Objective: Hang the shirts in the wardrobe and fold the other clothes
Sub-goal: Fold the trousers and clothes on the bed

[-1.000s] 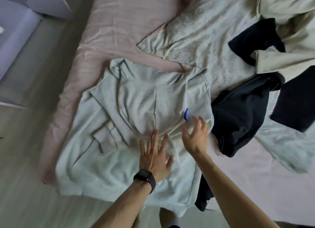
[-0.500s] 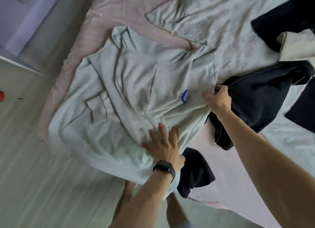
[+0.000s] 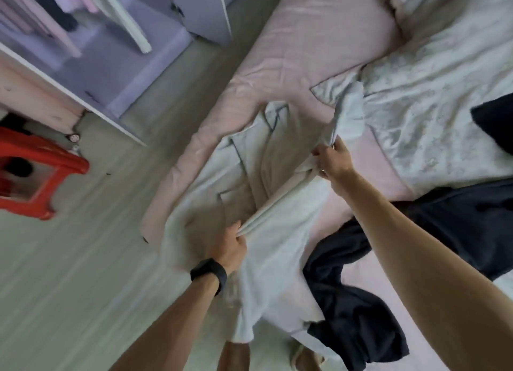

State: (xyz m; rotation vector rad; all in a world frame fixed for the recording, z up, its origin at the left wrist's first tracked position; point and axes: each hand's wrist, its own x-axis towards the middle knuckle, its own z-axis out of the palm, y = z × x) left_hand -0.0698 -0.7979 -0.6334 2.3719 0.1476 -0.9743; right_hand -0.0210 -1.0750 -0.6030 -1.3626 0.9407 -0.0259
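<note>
Left grip [image 3: 227,245] and right grip [image 3: 331,162] both clutch the top [image 3: 277,273], seemingly mid-fold; dark clothes [image 3: 361,320] beside it lie unfolded.

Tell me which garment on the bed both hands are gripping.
The pale green garment: the left hand and right hand grip it. The dark garments lie unheld.

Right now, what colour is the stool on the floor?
The stool is bright red; the head view shows it, at left.
</note>
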